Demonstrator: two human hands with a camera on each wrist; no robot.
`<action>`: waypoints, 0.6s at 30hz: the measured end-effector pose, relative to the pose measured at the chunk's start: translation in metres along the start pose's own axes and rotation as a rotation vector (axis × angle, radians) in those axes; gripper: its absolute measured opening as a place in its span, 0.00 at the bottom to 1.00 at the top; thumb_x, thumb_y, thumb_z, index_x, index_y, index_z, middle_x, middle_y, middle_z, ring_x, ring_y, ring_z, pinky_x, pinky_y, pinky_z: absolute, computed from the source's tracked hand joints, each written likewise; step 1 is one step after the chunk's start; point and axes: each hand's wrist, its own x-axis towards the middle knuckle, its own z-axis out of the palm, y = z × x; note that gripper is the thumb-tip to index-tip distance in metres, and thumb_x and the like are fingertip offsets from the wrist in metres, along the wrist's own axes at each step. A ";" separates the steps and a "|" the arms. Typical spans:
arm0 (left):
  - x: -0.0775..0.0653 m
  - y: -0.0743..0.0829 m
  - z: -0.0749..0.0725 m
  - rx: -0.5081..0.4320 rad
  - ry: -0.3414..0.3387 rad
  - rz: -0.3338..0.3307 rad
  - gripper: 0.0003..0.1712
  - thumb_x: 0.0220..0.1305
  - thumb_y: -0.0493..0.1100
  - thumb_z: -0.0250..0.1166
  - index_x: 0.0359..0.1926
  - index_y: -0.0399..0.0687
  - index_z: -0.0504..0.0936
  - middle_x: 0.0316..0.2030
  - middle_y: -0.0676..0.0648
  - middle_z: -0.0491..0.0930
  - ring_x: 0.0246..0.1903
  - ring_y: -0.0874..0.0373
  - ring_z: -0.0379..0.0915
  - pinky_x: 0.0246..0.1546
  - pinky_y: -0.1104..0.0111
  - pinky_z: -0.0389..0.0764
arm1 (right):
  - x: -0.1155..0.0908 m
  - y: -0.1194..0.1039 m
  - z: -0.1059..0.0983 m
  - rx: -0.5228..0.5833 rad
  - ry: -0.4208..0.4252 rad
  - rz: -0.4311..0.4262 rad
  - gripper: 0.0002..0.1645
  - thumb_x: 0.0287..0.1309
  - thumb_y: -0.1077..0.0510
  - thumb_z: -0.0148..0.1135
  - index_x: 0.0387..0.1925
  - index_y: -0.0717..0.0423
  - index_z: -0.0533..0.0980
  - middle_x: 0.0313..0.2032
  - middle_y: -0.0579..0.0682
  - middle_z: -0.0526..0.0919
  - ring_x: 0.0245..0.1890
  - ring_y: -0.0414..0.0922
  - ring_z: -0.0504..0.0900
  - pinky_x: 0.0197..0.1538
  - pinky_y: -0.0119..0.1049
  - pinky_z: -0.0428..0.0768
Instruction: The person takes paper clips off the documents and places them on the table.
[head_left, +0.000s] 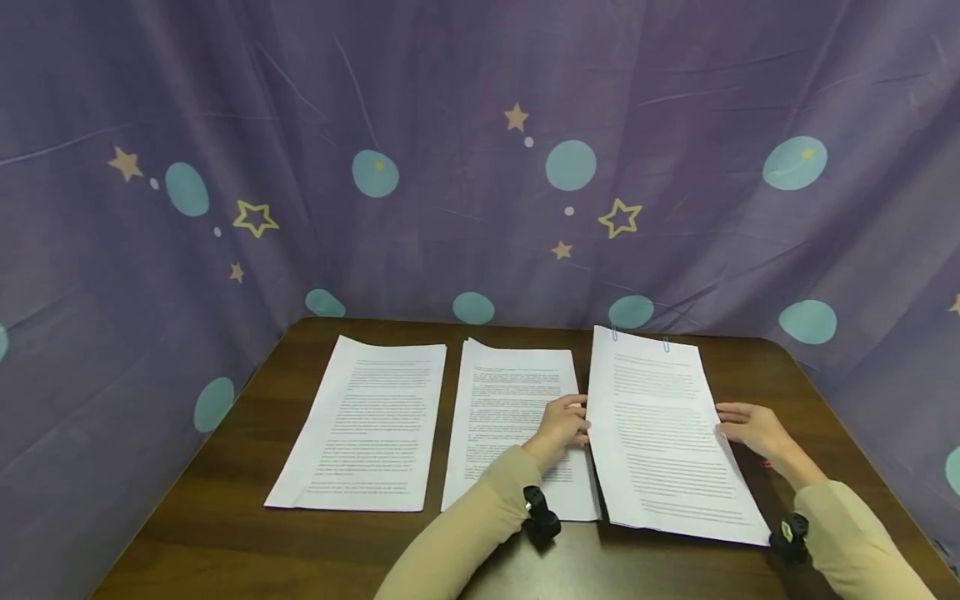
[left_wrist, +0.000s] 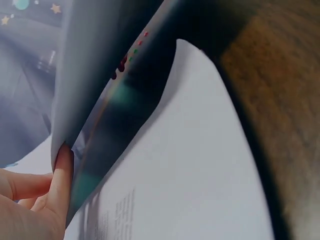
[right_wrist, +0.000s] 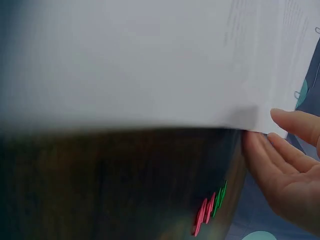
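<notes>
A stack of printed paper [head_left: 667, 433] is raised off the table at the right, tilted, with two blue paper clips [head_left: 666, 344] on its top edge. My left hand [head_left: 561, 427] grips its left edge; in the left wrist view, fingers [left_wrist: 63, 175] lie against the lifted sheets. At the opposite edge, my right hand [head_left: 753, 429] holds the stack, thumb on the page side and the other fingers at the underside in the right wrist view. Red paper clips [right_wrist: 200, 216] and green paper clips [right_wrist: 220, 199] lie on the table beneath it.
Two more printed paper stacks lie flat, one in the middle [head_left: 517, 392] partly under my left hand, another at the left [head_left: 375, 425]. A purple patterned curtain [head_left: 450, 250] hangs behind the brown wooden table [head_left: 300, 550].
</notes>
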 end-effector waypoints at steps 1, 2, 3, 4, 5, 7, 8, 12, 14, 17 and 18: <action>-0.004 0.003 -0.002 0.006 0.007 0.006 0.27 0.44 0.19 0.54 0.49 0.37 0.74 0.34 0.40 0.79 0.18 0.61 0.71 0.15 0.74 0.74 | 0.000 -0.001 0.001 0.016 0.004 -0.005 0.29 0.52 0.66 0.57 0.52 0.81 0.61 0.47 0.75 0.70 0.36 0.50 0.79 0.35 0.36 0.79; -0.008 0.008 -0.004 0.002 0.009 0.002 0.27 0.44 0.19 0.54 0.49 0.36 0.74 0.34 0.41 0.79 0.17 0.63 0.70 0.14 0.76 0.72 | 0.000 -0.003 0.001 0.028 0.010 -0.012 0.29 0.52 0.67 0.57 0.52 0.81 0.61 0.47 0.75 0.70 0.35 0.47 0.79 0.34 0.35 0.79; -0.010 0.011 -0.006 -0.002 0.012 -0.004 0.27 0.45 0.19 0.53 0.50 0.36 0.74 0.35 0.40 0.79 0.17 0.63 0.69 0.14 0.77 0.71 | -0.001 -0.005 0.002 0.039 0.018 -0.017 0.28 0.52 0.67 0.57 0.52 0.81 0.61 0.47 0.75 0.70 0.34 0.43 0.79 0.34 0.34 0.79; -0.012 0.013 -0.009 0.002 0.017 -0.005 0.27 0.45 0.20 0.54 0.50 0.36 0.74 0.35 0.41 0.79 0.17 0.64 0.69 0.14 0.77 0.72 | -0.001 -0.007 0.003 0.054 0.026 -0.024 0.28 0.52 0.67 0.57 0.52 0.81 0.62 0.47 0.74 0.70 0.32 0.40 0.79 0.33 0.34 0.79; -0.013 0.014 -0.011 0.003 0.018 -0.002 0.27 0.45 0.20 0.54 0.50 0.36 0.73 0.36 0.41 0.79 0.17 0.64 0.69 0.14 0.76 0.72 | -0.001 -0.008 0.003 0.077 0.033 -0.032 0.28 0.52 0.67 0.56 0.52 0.81 0.62 0.47 0.74 0.70 0.32 0.39 0.79 0.33 0.34 0.79; -0.015 0.017 -0.017 0.007 0.014 -0.005 0.27 0.46 0.20 0.54 0.51 0.36 0.73 0.37 0.41 0.79 0.18 0.63 0.70 0.16 0.75 0.74 | 0.001 -0.007 0.005 0.113 0.049 -0.054 0.29 0.52 0.66 0.57 0.53 0.80 0.61 0.45 0.72 0.73 0.30 0.36 0.78 0.33 0.35 0.80; -0.016 0.018 -0.019 0.003 0.011 -0.015 0.28 0.46 0.21 0.54 0.51 0.37 0.73 0.38 0.41 0.79 0.18 0.63 0.70 0.16 0.75 0.74 | 0.004 -0.004 0.006 0.139 0.063 -0.051 0.30 0.51 0.65 0.58 0.53 0.79 0.62 0.44 0.69 0.75 0.29 0.35 0.79 0.32 0.34 0.80; -0.018 0.022 -0.028 0.016 0.010 -0.021 0.28 0.47 0.22 0.55 0.52 0.38 0.72 0.39 0.41 0.79 0.20 0.62 0.71 0.20 0.71 0.77 | 0.019 0.018 0.012 0.218 0.103 -0.065 0.32 0.50 0.60 0.62 0.54 0.75 0.63 0.37 0.50 0.81 0.29 0.36 0.80 0.31 0.34 0.80; -0.019 0.024 -0.032 0.014 0.013 -0.021 0.27 0.48 0.22 0.55 0.52 0.38 0.72 0.39 0.41 0.79 0.20 0.62 0.71 0.21 0.70 0.77 | 0.028 0.031 0.016 0.251 0.126 -0.064 0.32 0.50 0.59 0.62 0.54 0.72 0.64 0.36 0.45 0.80 0.29 0.37 0.80 0.31 0.35 0.80; -0.021 0.027 -0.037 0.007 0.018 -0.014 0.26 0.48 0.23 0.55 0.52 0.38 0.72 0.39 0.41 0.79 0.21 0.62 0.72 0.23 0.69 0.78 | 0.036 0.041 0.020 0.258 0.135 -0.090 0.32 0.50 0.58 0.62 0.54 0.70 0.65 0.37 0.47 0.80 0.30 0.40 0.81 0.31 0.37 0.80; -0.022 0.028 -0.039 0.008 0.020 -0.008 0.26 0.48 0.23 0.55 0.52 0.37 0.72 0.39 0.41 0.79 0.21 0.62 0.72 0.23 0.69 0.78 | 0.038 0.041 0.021 0.268 0.138 -0.096 0.32 0.50 0.57 0.62 0.54 0.69 0.65 0.37 0.48 0.80 0.30 0.40 0.81 0.31 0.38 0.80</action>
